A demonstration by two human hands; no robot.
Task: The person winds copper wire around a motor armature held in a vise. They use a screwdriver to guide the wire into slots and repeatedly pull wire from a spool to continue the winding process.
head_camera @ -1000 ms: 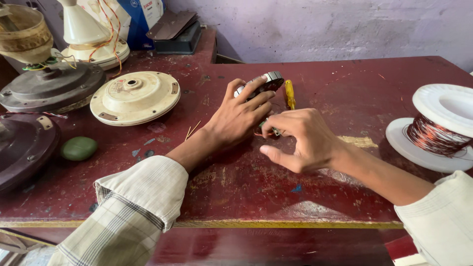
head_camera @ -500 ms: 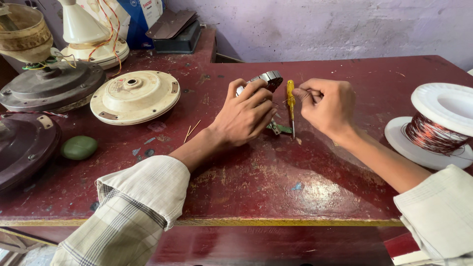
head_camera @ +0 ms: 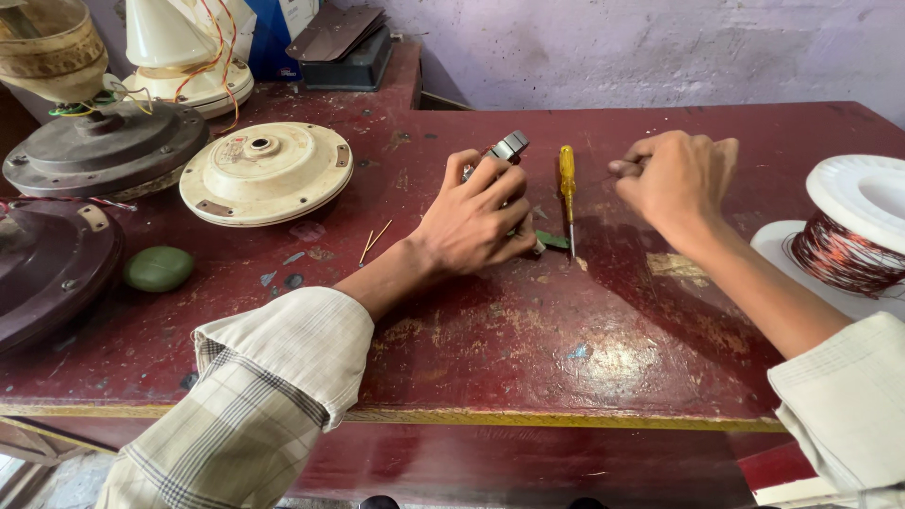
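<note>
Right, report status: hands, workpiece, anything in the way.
Left hand gripping grey metal part on table. Right hand raised, fingers pinched, contents unclear. Yellow screwdriver lying between both hands.

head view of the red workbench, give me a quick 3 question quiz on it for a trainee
1. True or false: the left hand rests on a grey metal part on the red table.
2. What lies on the table between the two hands?
A. a hammer
B. a yellow-handled screwdriver
C. a pair of scissors
3. Fill in: the white spool at the right edge carries ____-coloured wire.

Key
1. True.
2. B. It lies apart from the right hand, which is raised and loosely curled.
3. Copper.
</note>
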